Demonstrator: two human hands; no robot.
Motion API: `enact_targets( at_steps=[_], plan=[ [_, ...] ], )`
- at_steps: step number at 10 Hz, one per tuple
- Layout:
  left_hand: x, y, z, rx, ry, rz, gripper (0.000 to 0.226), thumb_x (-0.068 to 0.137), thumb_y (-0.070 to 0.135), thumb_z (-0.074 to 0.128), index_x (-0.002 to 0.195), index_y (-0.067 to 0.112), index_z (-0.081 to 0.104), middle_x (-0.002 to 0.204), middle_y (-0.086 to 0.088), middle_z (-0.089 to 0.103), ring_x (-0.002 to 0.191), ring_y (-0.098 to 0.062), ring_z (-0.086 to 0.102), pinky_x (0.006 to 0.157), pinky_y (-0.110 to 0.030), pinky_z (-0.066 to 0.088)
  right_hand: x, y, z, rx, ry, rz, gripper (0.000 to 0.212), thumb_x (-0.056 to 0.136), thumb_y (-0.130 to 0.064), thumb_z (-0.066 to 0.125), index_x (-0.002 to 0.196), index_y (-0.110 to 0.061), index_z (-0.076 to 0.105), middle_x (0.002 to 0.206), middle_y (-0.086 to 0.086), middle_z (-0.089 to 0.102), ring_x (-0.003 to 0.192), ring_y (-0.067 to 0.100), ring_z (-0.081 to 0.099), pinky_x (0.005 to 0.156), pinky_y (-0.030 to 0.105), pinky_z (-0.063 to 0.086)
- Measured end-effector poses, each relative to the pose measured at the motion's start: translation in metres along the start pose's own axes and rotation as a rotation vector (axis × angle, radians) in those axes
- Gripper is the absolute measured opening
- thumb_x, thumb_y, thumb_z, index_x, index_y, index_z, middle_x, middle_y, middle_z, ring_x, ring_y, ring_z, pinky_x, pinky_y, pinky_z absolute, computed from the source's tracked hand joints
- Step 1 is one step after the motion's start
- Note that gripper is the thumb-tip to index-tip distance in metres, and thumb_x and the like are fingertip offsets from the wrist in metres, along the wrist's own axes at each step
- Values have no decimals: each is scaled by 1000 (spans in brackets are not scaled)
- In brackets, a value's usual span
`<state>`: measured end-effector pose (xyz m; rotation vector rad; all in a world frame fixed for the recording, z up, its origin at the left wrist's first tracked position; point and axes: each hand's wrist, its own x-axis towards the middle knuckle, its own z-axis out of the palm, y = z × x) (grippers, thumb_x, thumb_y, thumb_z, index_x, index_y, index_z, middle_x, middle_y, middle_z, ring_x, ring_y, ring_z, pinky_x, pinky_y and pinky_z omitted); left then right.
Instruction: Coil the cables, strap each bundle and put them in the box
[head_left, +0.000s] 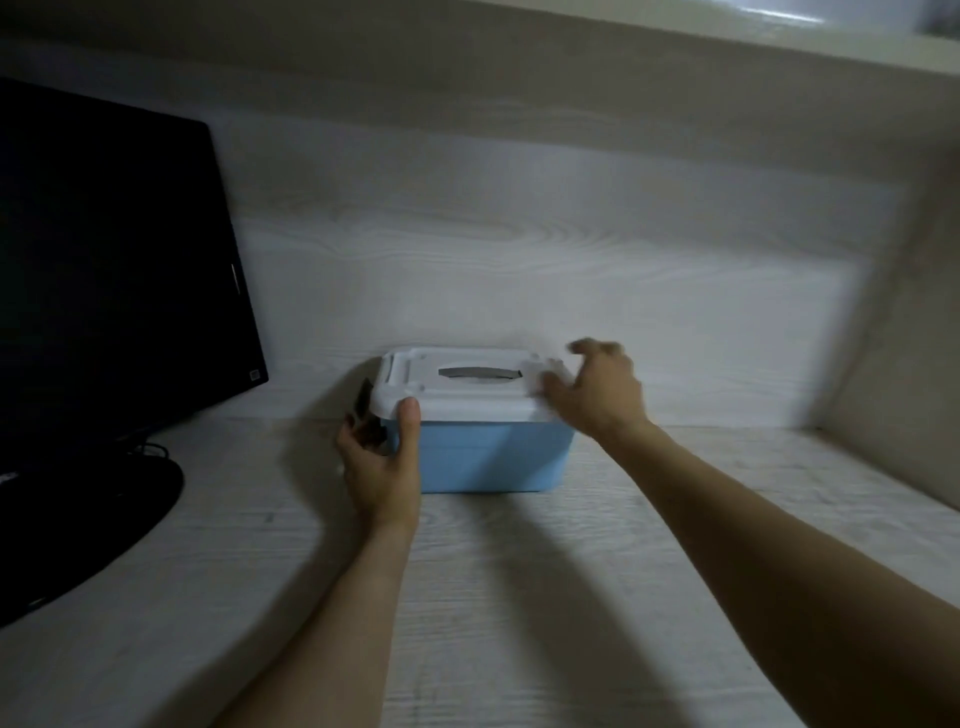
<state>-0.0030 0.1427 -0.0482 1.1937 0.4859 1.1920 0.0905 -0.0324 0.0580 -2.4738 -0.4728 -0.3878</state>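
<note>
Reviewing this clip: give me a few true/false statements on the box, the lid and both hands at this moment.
1. The white lid sits on the blue box. True.
2. The left hand holds the box's left end, thumb up on the lid edge. True.
3. The right hand rests flat on the desk, away from the box. False: it is at the lid's right end, blurred.
4. Coiled cables lie on the desk in front of the box. False: none show there.
5. A dark monitor stands left of the box. True.
</note>
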Motion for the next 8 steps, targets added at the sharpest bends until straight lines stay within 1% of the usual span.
enact_targets(
  at_steps=[1, 2, 3, 4, 5, 6, 7, 8],
  plan=[
    [3, 0, 0, 3, -79, -9, 66, 84, 50, 68, 135, 13, 50, 126, 0, 62, 114, -11, 60, 93, -16, 46, -4, 15, 5, 458, -197, 465, 67, 83, -51, 72, 127, -4, 53, 119, 14, 58, 105, 32, 58, 86, 39, 50],
    [10, 5, 2, 19, -94, 44, 57, 90, 30, 66, 141, 14, 45, 131, -3, 56, 114, -12, 57, 84, -3, 42, -3, 17, 21, 784, -128, 481, 40, 80, -35, 76, 106, -5, 67, 96, 11, 66, 89, 30, 65, 76, 39, 58],
    [12, 10, 4, 80, -69, 115, 54, 88, 26, 62, 139, 15, 48, 131, -4, 57, 108, -10, 55, 80, 0, 38, -1, 10, 32, 523, 128, 339, 28, 88, -27, 65, 84, 0, 70, 76, 12, 63, 74, 29, 59, 61, 31, 44],
    [15, 8, 4, 136, -49, 153, 47, 92, 16, 61, 137, 13, 52, 127, -2, 58, 102, 1, 50, 75, 5, 32, 2, 12, 30, 435, 139, 266, 35, 93, -24, 58, 78, 4, 69, 72, 15, 61, 68, 28, 54, 60, 30, 39],
    [19, 5, 1, 178, -70, 154, 45, 94, 20, 60, 138, 17, 53, 127, 2, 59, 106, -2, 52, 78, 2, 34, 4, 13, 26, 333, 97, 229, 36, 95, -22, 54, 69, 0, 64, 62, 9, 55, 61, 24, 49, 48, 28, 32],
    [21, 4, -2, 240, -157, 178, 49, 98, 28, 56, 144, 19, 45, 130, 6, 55, 113, -5, 50, 83, 0, 33, 5, 13, 26, 332, 91, 199, 39, 98, -27, 47, 75, -3, 67, 69, 12, 61, 72, 30, 58, 56, 29, 45],
    [20, 9, -3, 216, -221, 182, 61, 96, 38, 58, 149, 18, 36, 141, 2, 49, 125, -10, 48, 101, -10, 36, -3, 14, 33, 556, 13, 197, 57, 100, -51, 32, 120, -12, 67, 112, 16, 66, 105, 36, 63, 92, 50, 54],
    [14, 6, -7, 313, 6, 233, 65, 90, 41, 65, 138, 4, 43, 137, -19, 48, 122, -29, 51, 102, -26, 39, -12, 18, 46, 751, 38, 333, 77, 90, -67, 24, 142, -14, 45, 143, 16, 48, 127, 35, 49, 107, 53, 42]
  ],
)
